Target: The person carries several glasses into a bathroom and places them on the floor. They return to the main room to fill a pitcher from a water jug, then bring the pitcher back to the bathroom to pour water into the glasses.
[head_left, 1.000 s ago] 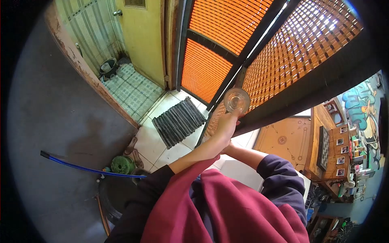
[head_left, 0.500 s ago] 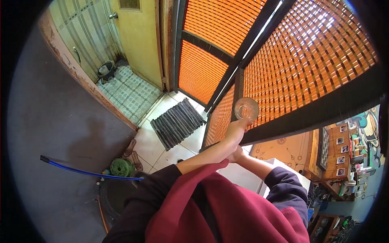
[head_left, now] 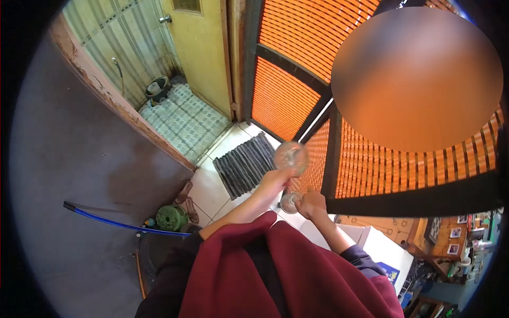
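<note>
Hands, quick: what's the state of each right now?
Left hand: closed on a clear round vessel, finger detail blurred.
Right hand: closed on a second clear vessel.

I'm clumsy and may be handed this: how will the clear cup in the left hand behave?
The clear cup in the left hand is probably stiff, as its outline looks evenly round in the grip. That round shape suggests it could roll if laid on its side. Being see-through, it may be breakable glass, though plastic can't be ruled out.
</note>
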Demonstrator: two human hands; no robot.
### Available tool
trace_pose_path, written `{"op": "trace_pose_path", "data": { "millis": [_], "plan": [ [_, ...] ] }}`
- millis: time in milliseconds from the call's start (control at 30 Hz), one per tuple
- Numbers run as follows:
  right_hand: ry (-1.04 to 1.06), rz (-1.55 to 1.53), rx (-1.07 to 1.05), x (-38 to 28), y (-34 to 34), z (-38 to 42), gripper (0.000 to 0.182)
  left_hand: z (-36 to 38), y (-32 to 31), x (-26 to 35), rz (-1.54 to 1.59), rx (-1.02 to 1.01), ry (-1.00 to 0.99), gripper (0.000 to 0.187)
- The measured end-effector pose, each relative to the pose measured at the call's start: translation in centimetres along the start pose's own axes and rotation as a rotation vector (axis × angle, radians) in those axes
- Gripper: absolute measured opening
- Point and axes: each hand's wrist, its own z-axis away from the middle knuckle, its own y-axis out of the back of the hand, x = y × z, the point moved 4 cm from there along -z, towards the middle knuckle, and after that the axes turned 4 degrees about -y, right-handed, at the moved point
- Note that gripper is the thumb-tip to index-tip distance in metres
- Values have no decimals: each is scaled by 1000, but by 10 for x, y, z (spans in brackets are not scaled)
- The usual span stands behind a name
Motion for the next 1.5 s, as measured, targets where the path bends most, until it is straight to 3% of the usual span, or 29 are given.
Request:
{"op": "trace_pose_path", "data": {
  "millis": [67,267,433,533,700,767,800,833,1033,1100,1133,1200,1267,1500],
  "plan": [
    [-114,-35,70,-2,2,-21,41,7,36,7,-38,83,-22,33],
    [-399,-750,-20,2,-56,-94,46,31,137,11,20,377,18,28],
    [-326,-636,-13,-47,-23,-155,44,34,215,22,89,554,21,20],
    [-325,-677,-134,-85,-9,-203,43,30,267,32,156,621,9,22],
    [-145,-732,-117,-158,-12,-302,44,-4,359,65,242,628,14,28],
    [-60,-559,-84,-195,5,-339,45,-25,386,86,-86,647,-34,30],
    [-23,-513,-100,-221,35,-349,45,-34,398,98,122,675,68,29],
    [130,-413,-50,-234,31,-369,45,-43,405,110,143,682,60,29],
    [175,-488,-31,-314,79,-441,42,-103,444,160,426,717,31,26],
    [339,-582,-101,-328,76,-474,41,-121,461,171,466,747,24,26],
    [267,-664,-235,-336,77,-490,39,-128,468,178,470,748,15,26],
    [354,-657,-285,-347,51,-538,38,-141,489,189,497,804,41,27],
    [538,-648,-327,-380,85,-565,34,-156,505,211,553,870,36,27],
    [480,-620,-528,-455,49,-701,33,-189,605,256,379,1156,-60,31]
  ]
}}
